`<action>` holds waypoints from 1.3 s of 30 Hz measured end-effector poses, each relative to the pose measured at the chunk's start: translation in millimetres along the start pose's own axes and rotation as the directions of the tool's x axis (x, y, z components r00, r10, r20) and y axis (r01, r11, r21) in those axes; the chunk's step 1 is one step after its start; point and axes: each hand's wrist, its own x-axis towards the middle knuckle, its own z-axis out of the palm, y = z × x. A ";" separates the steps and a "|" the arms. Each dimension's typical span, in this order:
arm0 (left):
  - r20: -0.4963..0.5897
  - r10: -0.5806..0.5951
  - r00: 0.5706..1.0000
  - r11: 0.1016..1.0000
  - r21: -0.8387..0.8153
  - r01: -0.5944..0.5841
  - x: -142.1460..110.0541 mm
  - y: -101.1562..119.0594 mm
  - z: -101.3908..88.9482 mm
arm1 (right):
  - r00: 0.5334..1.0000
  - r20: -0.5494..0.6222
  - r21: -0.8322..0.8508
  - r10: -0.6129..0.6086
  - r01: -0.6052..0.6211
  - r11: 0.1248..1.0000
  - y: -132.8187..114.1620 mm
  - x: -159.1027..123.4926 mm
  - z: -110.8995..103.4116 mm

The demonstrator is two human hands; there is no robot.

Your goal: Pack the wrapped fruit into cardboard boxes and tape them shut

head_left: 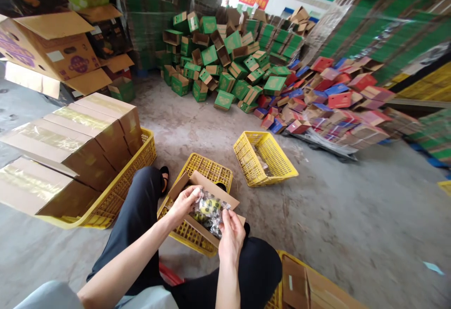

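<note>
Both my hands hold a clear plastic bag [210, 205] printed with dark marks, with something yellow-green inside that I cannot make out. My left hand [186, 202] pinches its upper left edge, and my right hand [230, 230] grips the right edge. Below the bag is an open cardboard box [214, 187], its flaps spread and its contents mostly hidden. That box rests on an upturned yellow plastic crate [197, 241] between my knees.
Taped cartons [66, 133] fill a yellow crate [150, 147] on my left. Ahead stands another yellow basket [278, 173] with small items inside. Heaped green boxes [225, 100] and red and blue boxes [340, 100] lie farther back. More cartons [317, 288] sit at lower right.
</note>
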 end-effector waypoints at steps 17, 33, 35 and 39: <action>0.133 -0.186 0.974 0.981 0.073 0.177 0.3 8.5 -7.8 | 0.829 0.376 -0.325 -0.414 0.536 0.779 -21.5 3.7 -18.6; 0.191 -0.038 0.981 0.979 0.202 -0.001 -10.6 21.4 10.3 | 0.981 0.133 -0.160 -0.142 0.163 0.974 -5.5 9.6 -21.0; 0.138 -0.015 0.990 0.983 0.183 -0.011 -11.5 20.2 15.5 | 0.985 0.125 -0.113 -0.115 0.129 0.985 -2.6 8.7 -19.4; 0.027 0.023 0.999 0.983 0.180 -0.028 -10.6 13.8 19.1 | 0.992 0.109 -0.012 -0.060 0.061 0.998 -2.4 3.6 -13.5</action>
